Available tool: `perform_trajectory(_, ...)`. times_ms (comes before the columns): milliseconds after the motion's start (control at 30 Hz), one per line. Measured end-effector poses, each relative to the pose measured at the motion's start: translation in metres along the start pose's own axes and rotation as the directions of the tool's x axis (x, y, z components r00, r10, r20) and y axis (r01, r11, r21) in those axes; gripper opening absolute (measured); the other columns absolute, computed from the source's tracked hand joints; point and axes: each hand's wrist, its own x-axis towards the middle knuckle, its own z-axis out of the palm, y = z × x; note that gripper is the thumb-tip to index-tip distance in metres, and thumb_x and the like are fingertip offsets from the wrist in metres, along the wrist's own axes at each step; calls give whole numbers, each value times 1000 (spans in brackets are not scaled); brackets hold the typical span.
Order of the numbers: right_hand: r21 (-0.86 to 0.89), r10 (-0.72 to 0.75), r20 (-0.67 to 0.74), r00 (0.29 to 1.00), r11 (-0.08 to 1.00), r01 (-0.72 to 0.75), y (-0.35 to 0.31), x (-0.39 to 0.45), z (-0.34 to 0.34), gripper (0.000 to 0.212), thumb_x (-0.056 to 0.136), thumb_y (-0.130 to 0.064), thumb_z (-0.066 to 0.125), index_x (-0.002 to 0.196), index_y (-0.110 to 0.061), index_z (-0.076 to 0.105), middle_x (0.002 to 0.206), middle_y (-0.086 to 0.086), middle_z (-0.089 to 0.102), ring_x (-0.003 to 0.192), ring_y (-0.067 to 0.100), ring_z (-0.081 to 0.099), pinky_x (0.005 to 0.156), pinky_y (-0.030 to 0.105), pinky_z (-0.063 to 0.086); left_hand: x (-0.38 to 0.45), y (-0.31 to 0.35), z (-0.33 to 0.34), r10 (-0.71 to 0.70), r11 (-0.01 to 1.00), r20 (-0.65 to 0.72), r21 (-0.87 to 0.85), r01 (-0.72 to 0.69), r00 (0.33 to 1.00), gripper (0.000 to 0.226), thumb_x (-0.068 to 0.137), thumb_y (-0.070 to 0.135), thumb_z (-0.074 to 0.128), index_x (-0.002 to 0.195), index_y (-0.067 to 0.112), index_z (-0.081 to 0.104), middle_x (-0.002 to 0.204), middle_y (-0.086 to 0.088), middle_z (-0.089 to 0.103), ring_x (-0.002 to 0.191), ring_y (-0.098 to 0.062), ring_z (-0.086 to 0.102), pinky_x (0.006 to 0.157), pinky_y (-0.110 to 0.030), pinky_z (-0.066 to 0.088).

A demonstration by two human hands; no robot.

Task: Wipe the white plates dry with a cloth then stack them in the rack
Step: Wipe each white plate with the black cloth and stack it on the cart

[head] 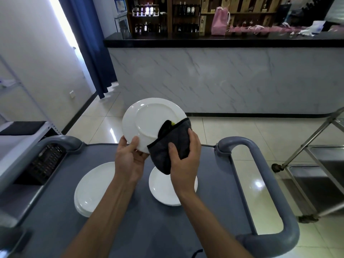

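I hold a white plate (149,120) tilted up above the cart, its underside facing me. My left hand (128,157) grips its lower rim, thumb on the underside. My right hand (184,151) presses a dark grey cloth (171,144) folded over the plate's lower right edge. On the grey cart top (141,216) lies a stack of white plates (93,189) at the left. Another white plate stack (163,189) sits under my right wrist, partly hidden.
The cart has a grey loop handle (264,187) on the right and another (55,142) at the left. A black crate (44,162) stands left of the cart. A steel trolley (316,164) is at the right. A marble-fronted counter (223,77) stands ahead.
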Motion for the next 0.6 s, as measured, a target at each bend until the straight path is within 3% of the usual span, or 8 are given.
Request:
perform_trajectory(133,10,-36,28,999,999,36,0,-10,3,61,93,-23,69,147,-33,43,151,-18,36,141,2,34,109,9,32,2,-1,-4,-37,999,-30,22,38,999,27,102,8,48,123,21,60,118,-11,68,106,-32,60,77,-39,57)
perform_trajectory(333,-61,-59,10,998,996,60,-1,14,-9,55,95,-25,67,146,-30,46,151,-16,36,139,-5,32,107,4,26,0,0,-13,-34,999,32,27,33,999,36,102,7,47,136,16,53,126,-9,69,110,-30,68,75,-42,61)
perform_trajectory(533,-229,-151,119,981,958,175,-6,60,-27,45,92,-14,67,136,-17,58,144,-2,48,134,10,43,115,23,31,-4,3,-12,-31,986,114,165,12,993,27,99,3,50,122,14,59,103,-5,74,88,-20,72,65,-38,60)
perform_trajectory(600,-296,-169,176,970,930,216,-7,70,-30,44,91,-12,69,134,-14,61,143,1,51,131,14,46,113,24,32,-5,5,-11,-34,978,142,210,3,989,26,98,3,50,121,13,59,99,-5,74,84,-21,71,63,-38,60)
